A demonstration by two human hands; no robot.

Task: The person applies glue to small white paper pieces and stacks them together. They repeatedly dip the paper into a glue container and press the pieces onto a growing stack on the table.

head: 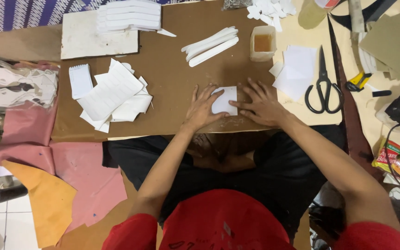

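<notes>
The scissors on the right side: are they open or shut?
Shut. The scissors lie flat on the cream sheet, their blades together in one straight line and the two black handle loops side by side.

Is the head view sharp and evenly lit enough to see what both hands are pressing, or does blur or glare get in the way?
Head view: sharp at the left hand and right hand, both flat on a white paper piece; light is even and soft, shadows faint; no glare on the brown board; the edges bow a little from the wide lens.
</notes>
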